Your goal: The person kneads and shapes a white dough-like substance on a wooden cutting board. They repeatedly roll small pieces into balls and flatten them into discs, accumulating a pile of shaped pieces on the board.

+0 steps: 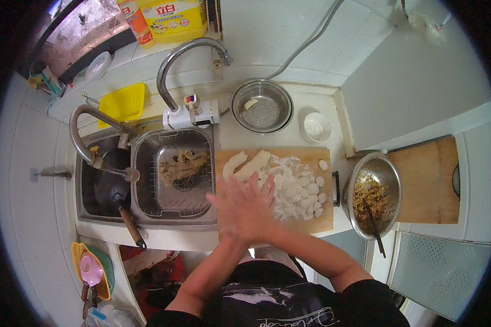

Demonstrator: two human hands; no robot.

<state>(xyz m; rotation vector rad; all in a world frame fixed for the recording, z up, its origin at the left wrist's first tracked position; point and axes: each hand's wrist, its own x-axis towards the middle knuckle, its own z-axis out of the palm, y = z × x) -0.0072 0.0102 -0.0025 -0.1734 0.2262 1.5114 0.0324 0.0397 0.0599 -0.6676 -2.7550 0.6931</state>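
Note:
Both hands lie one over the other above the left part of a wooden cutting board (276,153), blurred by motion. My right hand (255,214) overlaps my left hand (230,224), and some fingers are spread. Whatever is under the palms is hidden, so whether they press on dough cannot be told. Just beyond the fingertips lie two dough strips (254,164). To their right, many small flattened dough pieces (298,190) sit in loose white flour (286,163). A few single rounds rest along the board's right side.
Right of the board stands a steel bowl (396,200) of chopped filling with chopsticks (375,231). Behind are a perforated steel basin (266,112) and a small white bowl (316,127). Left, a double sink (167,222) holds a wire basket, scraps and a pan (112,192) under curved faucets (163,73).

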